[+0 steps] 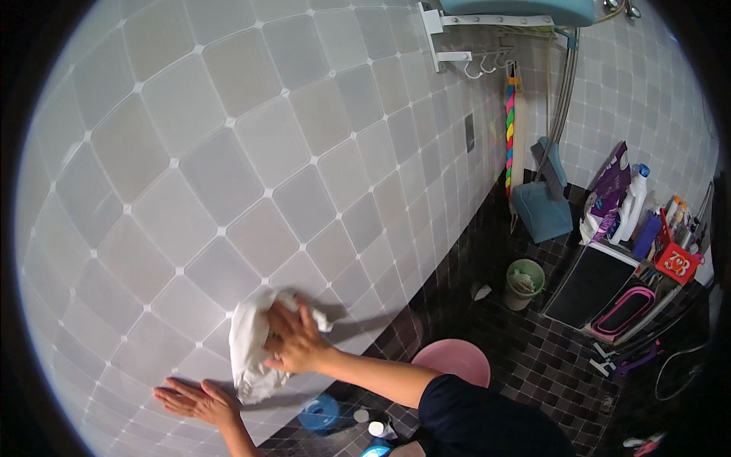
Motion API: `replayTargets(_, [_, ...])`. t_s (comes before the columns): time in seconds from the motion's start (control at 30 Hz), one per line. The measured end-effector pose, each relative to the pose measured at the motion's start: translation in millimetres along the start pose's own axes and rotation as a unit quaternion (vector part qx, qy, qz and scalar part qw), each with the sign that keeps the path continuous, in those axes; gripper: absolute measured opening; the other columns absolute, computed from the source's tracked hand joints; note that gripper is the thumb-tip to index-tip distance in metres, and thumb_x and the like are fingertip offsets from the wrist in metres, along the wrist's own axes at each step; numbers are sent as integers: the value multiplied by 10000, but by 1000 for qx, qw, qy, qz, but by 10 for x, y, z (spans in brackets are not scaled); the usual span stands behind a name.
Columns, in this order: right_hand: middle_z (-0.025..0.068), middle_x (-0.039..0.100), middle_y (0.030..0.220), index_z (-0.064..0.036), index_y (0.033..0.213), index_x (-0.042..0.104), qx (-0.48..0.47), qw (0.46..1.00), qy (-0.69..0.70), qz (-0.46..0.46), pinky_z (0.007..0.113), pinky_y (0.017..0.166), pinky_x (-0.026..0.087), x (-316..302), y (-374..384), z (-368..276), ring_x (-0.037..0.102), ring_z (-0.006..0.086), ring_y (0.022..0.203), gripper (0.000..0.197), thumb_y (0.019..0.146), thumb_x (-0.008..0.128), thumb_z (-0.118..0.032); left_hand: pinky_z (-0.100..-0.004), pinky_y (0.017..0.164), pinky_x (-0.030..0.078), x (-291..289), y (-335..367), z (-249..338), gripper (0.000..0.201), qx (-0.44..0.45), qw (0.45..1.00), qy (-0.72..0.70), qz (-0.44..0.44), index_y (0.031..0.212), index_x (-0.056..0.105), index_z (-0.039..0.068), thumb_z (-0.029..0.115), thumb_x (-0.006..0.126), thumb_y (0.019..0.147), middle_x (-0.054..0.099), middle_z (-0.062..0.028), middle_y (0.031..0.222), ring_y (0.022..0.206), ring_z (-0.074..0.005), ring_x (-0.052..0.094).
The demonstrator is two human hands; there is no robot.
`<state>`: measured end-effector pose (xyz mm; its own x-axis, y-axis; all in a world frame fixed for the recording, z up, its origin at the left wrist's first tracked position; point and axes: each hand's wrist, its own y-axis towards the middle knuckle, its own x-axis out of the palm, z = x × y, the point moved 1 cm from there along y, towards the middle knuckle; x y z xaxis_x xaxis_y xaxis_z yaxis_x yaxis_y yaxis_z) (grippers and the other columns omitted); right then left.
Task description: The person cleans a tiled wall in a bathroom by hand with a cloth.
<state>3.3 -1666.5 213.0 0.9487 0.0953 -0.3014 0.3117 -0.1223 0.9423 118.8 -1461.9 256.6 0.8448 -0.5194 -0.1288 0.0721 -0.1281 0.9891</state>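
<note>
My right hand [293, 339] presses a white cloth [251, 358] against the grey tiled wall [228, 175], low down near the floor. The cloth hangs crumpled below and left of the hand. Flat on the same wall, my left hand [194, 400] rests with fingers spread, just below and left of the cloth, holding nothing. My right forearm and a dark short sleeve come in from the lower edge.
A pink basin [457, 358] and a blue round object [320, 415] sit on the dark tiled floor. Further back are a green bucket [524, 282], a blue dustpan [542, 209], a purple bag [605, 194], bottles [632, 202] and a white hook rail [464, 57].
</note>
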Motion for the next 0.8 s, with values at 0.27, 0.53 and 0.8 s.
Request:
replayTargets(0.27, [74, 351, 1478, -228, 1195, 629, 106, 880, -44, -461, 573, 1137, 13, -193, -438, 42, 153, 273, 1432, 539, 794, 566, -583, -517, 1144, 80, -497, -477, -388, 658, 45, 967, 3, -251, 1488, 221, 70, 275, 495, 926, 112, -232, 1541, 1432, -399, 72])
replayTargets(0.53, [279, 90, 1505, -77, 1455, 299, 337, 923, 18, 186, 587, 1097, 92, -867, 258, 1177, 74, 458, 1395, 730, 865, 568, -412, -487, 1103, 245, -1145, -1266, -730, 601, -126, 812, -233, -520, 1375, 425, 21, 172, 646, 836, 222, -260, 1492, 1360, -434, 261])
replayTargets(0.8, [300, 202, 1475, -110, 1359, 477, 83, 981, -106, 137, 678, 1047, 83, -425, 1369, -210, 100, 471, 1397, 668, 823, 586, -494, -500, 1098, 244, -1405, -1480, -1112, 472, -171, 781, -210, -563, 1285, 533, 41, 237, 619, 864, 560, -215, 1249, 1217, -367, 485])
